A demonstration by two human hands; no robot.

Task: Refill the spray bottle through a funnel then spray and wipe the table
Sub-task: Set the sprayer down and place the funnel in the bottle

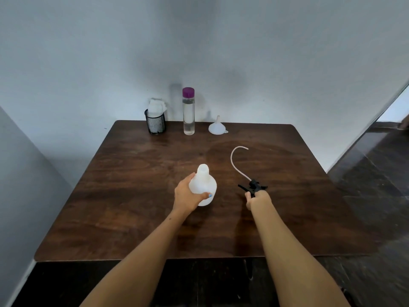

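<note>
Left hand point(186, 197) grips the uncapped spray bottle point(202, 185) mid-table; keep it upright and steady. Right hand point(257, 199) grips the spray head point(253, 187); lay it aside, then fetch the funnel point(217, 127) from the far edge.

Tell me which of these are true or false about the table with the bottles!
1. The left hand grips the white spray bottle. True.
2. The spray head is screwed onto that bottle. False: it is off, held by the right hand.
3. The funnel sits in the bottle's neck. False: it stands upside down at the table's far edge.
4. The clear bottle has a purple cap. True.
</note>
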